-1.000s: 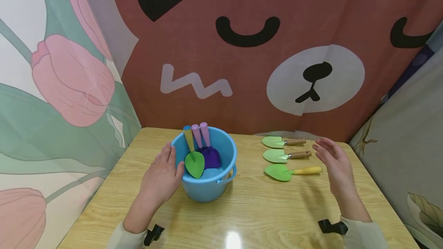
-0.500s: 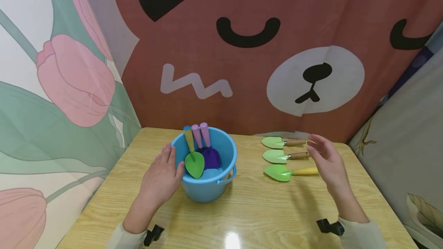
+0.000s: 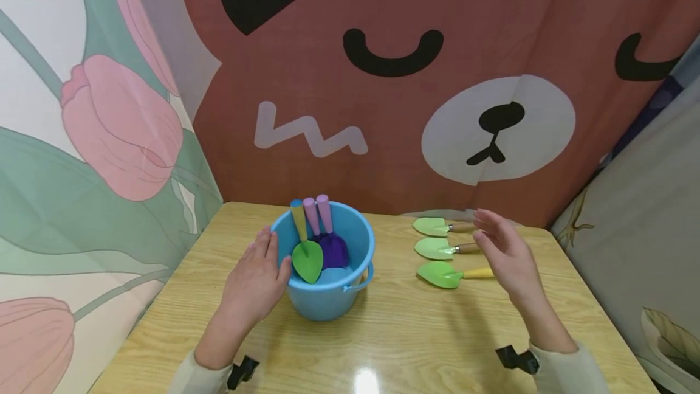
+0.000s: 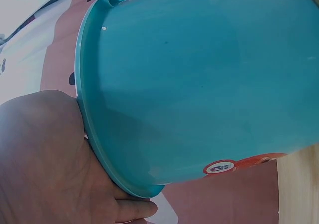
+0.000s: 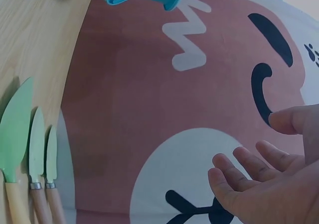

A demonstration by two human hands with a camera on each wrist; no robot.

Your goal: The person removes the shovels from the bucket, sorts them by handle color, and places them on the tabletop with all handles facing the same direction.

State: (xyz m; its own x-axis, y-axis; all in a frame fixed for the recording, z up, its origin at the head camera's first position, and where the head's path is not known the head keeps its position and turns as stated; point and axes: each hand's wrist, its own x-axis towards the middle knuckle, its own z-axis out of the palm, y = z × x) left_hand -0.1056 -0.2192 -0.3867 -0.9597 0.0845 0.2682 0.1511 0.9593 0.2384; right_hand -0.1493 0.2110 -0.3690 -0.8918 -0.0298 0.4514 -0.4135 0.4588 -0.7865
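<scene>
My left hand [image 3: 254,281] rests with straight fingers against the left rim of a blue bucket [image 3: 325,303]. In the left wrist view the palm touches the rim of the bucket [image 4: 199,84]. Inside the bucket lean a green trowel [image 3: 307,260] with a yellow handle and purple shovels [image 3: 333,251] with pink handles. My right hand [image 3: 508,254] hovers over the handle ends of three trowels, fingers loosely bent and holding nothing. The far trowel [image 3: 431,226] and the middle trowel [image 3: 434,248] have brown handles; the near trowel [image 3: 440,274] has a yellow one. The hand partly hides their handles.
Everything stands on a wooden table [image 3: 404,345]. A brown curtain [image 3: 394,175] with a bear face hangs along its back edge. A tulip-print curtain [image 3: 120,126] is at the left, and a grey curtain [image 3: 656,211] at the right.
My right hand has moved left over the trowel handles, covering more of them. My left hand and the bucket have stayed in place.
</scene>
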